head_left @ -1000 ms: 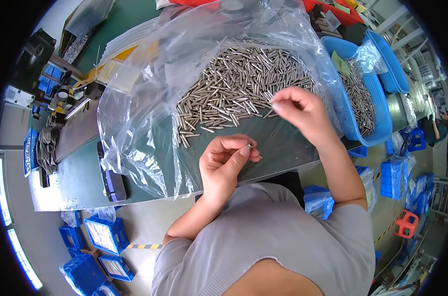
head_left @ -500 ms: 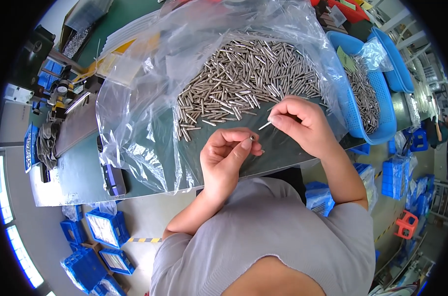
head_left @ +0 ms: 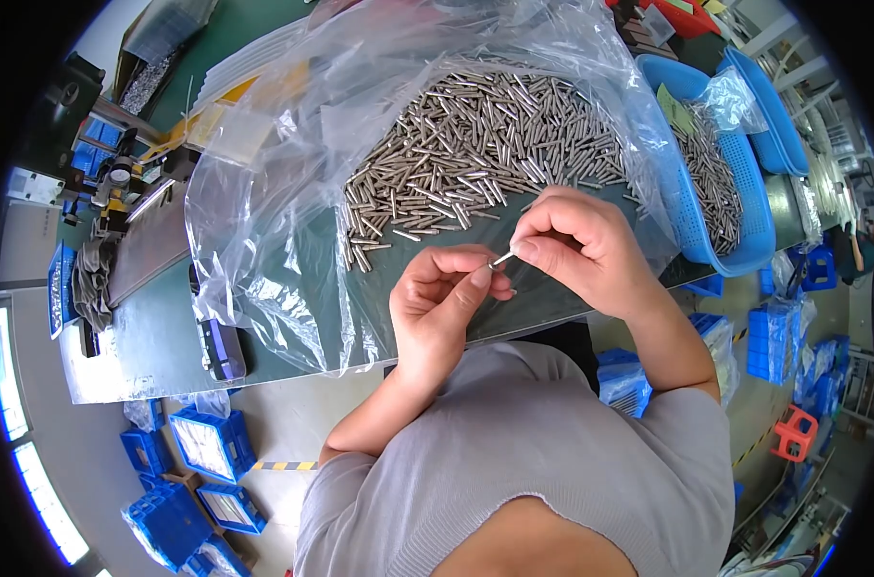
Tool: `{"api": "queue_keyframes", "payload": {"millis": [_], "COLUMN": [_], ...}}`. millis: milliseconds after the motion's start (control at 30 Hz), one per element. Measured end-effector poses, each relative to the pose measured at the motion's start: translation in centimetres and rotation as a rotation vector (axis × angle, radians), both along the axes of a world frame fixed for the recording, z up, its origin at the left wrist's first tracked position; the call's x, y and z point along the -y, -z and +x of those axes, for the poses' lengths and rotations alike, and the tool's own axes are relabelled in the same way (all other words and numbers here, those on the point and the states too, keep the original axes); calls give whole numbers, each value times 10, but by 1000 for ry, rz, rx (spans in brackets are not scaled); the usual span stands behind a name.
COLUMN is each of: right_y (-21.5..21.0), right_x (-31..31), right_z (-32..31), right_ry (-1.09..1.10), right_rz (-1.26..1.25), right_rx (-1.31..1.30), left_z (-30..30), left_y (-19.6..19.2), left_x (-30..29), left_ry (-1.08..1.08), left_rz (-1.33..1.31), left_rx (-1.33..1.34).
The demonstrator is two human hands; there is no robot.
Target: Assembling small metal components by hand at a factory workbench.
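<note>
The right hand's [head_left: 586, 252] grip is clamped on a pin [head_left: 502, 258], held above the table [head_left: 149, 362] before the heap [head_left: 485, 144]; the left hand [head_left: 432, 303] pinches a small part [head_left: 491, 266], too tiny to identify, at the pin's tip; a skewed angle or slack pinch could drop either

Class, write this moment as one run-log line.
right hand: pinches metal pin | left hand: at pin's far end | pin pile: beyond hands

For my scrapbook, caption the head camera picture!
Right hand holds a metal pin to the left hand near a pin pile.
</note>
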State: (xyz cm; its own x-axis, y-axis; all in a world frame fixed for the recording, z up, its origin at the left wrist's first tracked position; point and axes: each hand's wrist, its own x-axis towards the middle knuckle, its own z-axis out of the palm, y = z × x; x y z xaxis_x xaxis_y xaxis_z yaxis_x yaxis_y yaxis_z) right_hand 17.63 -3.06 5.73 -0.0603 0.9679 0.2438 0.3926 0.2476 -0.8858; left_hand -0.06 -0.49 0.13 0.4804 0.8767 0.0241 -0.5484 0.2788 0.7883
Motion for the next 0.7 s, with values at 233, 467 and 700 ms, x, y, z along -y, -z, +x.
{"api": "queue_keyframes", "payload": {"millis": [233,467,700], "right_y": [11,21,13], "right_x": [-2,2,-7], "right_z": [-11,-3,47], "right_ry": [-61,13,120], "right_rz": [-196,-96,-359], "right_rx": [-171,-167,-814], "left_z": [-1,1,0], "left_y": [3,1,3], "left_x": [-1,1,-1], "left_ry": [21,2,10], "left_rz": [6,-18,7], "left_rx": [-10,0,24]}}
